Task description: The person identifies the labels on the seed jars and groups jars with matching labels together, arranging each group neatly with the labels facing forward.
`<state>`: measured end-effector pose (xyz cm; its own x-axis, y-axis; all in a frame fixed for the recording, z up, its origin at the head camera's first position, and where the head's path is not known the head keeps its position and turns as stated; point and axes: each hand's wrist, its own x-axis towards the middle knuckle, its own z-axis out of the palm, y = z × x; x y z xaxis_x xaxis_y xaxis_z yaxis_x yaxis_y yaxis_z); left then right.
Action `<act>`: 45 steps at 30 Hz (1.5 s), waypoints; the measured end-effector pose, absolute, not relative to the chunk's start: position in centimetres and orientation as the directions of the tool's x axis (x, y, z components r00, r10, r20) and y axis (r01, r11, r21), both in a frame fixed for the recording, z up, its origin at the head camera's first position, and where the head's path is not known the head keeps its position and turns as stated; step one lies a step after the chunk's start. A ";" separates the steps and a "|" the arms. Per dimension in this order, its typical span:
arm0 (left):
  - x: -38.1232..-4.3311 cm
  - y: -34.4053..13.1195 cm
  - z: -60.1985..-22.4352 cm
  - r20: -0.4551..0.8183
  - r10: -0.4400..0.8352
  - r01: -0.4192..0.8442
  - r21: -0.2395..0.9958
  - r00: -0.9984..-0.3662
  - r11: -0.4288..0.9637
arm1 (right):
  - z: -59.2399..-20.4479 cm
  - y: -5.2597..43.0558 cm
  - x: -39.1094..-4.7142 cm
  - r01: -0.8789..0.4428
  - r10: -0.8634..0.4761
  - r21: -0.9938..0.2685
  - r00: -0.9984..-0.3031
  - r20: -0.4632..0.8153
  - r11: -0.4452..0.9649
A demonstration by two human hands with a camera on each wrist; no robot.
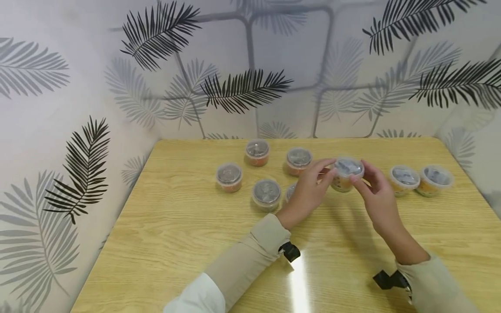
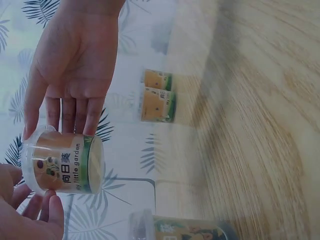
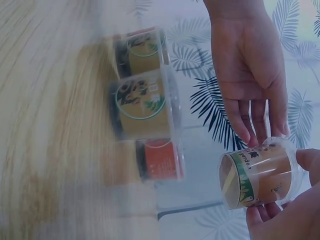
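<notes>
Both my hands hold a lidded clear plastic cup [image 1: 346, 176] above the table, one at each side. My left hand [image 1: 309, 189] pinches its left side between thumb and fingers. At the other side, the thumb and fingers of my right hand [image 1: 377, 198] grip it near the lid. In the left wrist view the cup [image 2: 62, 162] shows an orange label reading "My little garden" and a green band by its base. The right wrist view shows the same cup [image 3: 260, 172] tipped sideways in the picture, between the fingertips of both hands.
Two orange-labelled cups [image 1: 404, 179] [image 1: 433, 180] stand side by side at the right. Left of my hands are several grey-lidded cups, among them one at the far left [image 1: 229, 177] and one at the back [image 1: 257, 152]. My left forearm partly hides another cup [image 1: 290, 191]. A patterned wall [image 1: 282, 113] rises behind the wooden table [image 1: 176, 226].
</notes>
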<state>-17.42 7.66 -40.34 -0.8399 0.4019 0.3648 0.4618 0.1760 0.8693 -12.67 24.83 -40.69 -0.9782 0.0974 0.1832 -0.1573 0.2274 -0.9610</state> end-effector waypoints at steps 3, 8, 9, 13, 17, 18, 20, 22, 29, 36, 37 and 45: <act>-17.2 7.7 -40.2 0.410 0.360 0.485 0.862 -0.838 0.149 | -40.2 24.7 -12.3 -0.175 0.099 -0.967 -0.976 0.195 0.184; -17.1 7.6 -39.9 0.440 0.298 0.481 0.874 -0.847 0.075 | -39.7 24.0 -11.7 -0.226 0.077 -0.973 -0.970 0.229 0.048; -17.1 7.5 -39.9 0.442 0.295 0.478 0.876 -0.847 0.059 | -39.6 23.9 -11.5 -0.235 0.068 -0.972 -0.969 0.236 0.028; -17.1 7.3 -39.8 0.432 0.329 0.460 0.888 -0.840 0.007 | -39.2 23.7 -11.2 -0.253 0.026 -0.967 -0.967 0.253 -0.003; -16.9 7.2 -40.1 0.379 0.412 0.410 0.912 -0.829 -0.013 | -38.9 23.7 -11.0 -0.246 -0.022 -0.969 -0.969 0.246 0.002; -16.8 7.2 -40.2 0.361 0.428 0.395 0.919 -0.828 -0.012 | -38.9 23.8 -11.0 -0.243 -0.035 -0.970 -0.970 0.242 0.010; -16.6 7.2 -40.3 0.334 0.449 0.370 0.929 -0.829 -0.008 | -38.9 23.8 -11.0 -0.233 -0.056 -0.972 -0.971 0.232 0.022; -16.5 7.3 -40.4 0.315 0.457 0.349 0.937 -0.832 -0.010 | -39.0 23.8 -11.1 -0.221 -0.068 -0.975 -0.973 0.219 0.022; -16.1 7.5 -40.4 0.320 0.422 0.337 0.941 -0.848 -0.036 | -39.2 24.2 -11.5 -0.206 -0.047 -0.979 -0.977 0.206 -0.006; -15.2 7.5 -39.7 0.307 0.410 0.314 0.948 -0.859 -0.052 | -39.5 24.9 -11.2 -0.214 -0.013 -0.976 -0.977 0.214 0.044; -15.0 7.5 -39.4 0.302 0.408 0.307 0.950 -0.862 -0.055 | -39.6 25.1 -11.1 -0.212 -0.016 -0.976 -0.977 0.212 0.050; -15.1 9.4 -41.1 0.217 0.386 0.255 0.966 -0.897 0.048 | -40.2 26.4 -10.6 -0.192 -0.027 -0.971 -0.981 0.190 0.140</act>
<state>-15.14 9.38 -41.08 -0.8965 0.3860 0.2173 0.2549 0.0483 0.9658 -10.61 26.44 -40.21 -0.9814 -0.0273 0.1903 -0.1922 0.1402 -0.9713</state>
